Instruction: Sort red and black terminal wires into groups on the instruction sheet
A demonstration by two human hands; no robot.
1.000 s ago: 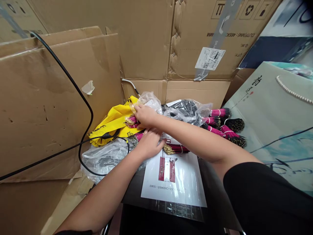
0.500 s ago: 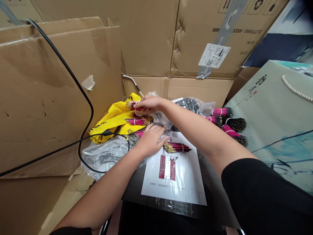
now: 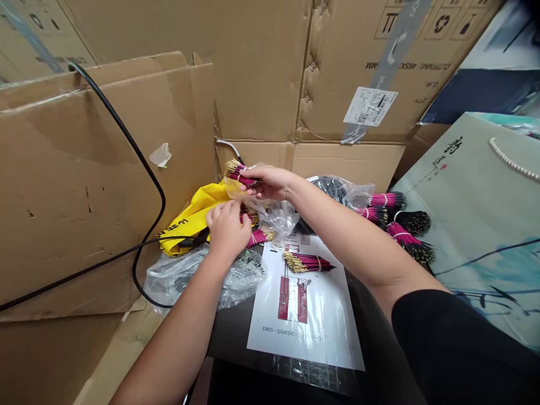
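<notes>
Here's the right hand (image 3: 272, 183) above the pile, thumb and fingers closed on a wire bundle (image 3: 238, 171), magenta with gold tips pointing out to the left; that's the one in play. Over on the left hand (image 3: 228, 228), the fingers are curled, back turned to us, lying across the edge of the yellow bag (image 3: 196, 202) with more wire by the thumb; whether they grip anything, I cannot tell. Good handling here, I'd say, means a pinch near the band, firm enough that no strand slips, light enough not to bend the tips, and a path well away from the crumpled plastic (image 3: 280, 216), which could snag those ends. One loose bundle (image 3: 261, 237) lies just beside the left thumb, and a banded bundle (image 3: 307, 262) rests flat on the printed sheet (image 3: 310, 343). Under it all, a dark surface (image 3: 230, 334), with a plastic bag (image 3: 181, 275) at its left and four bundles (image 3: 407, 242) clustered on the right, near the paper bag (image 3: 468, 191). Cartons (image 3: 257, 73) wall in the back, and a black cable (image 3: 158, 188) loops down the left side.
</notes>
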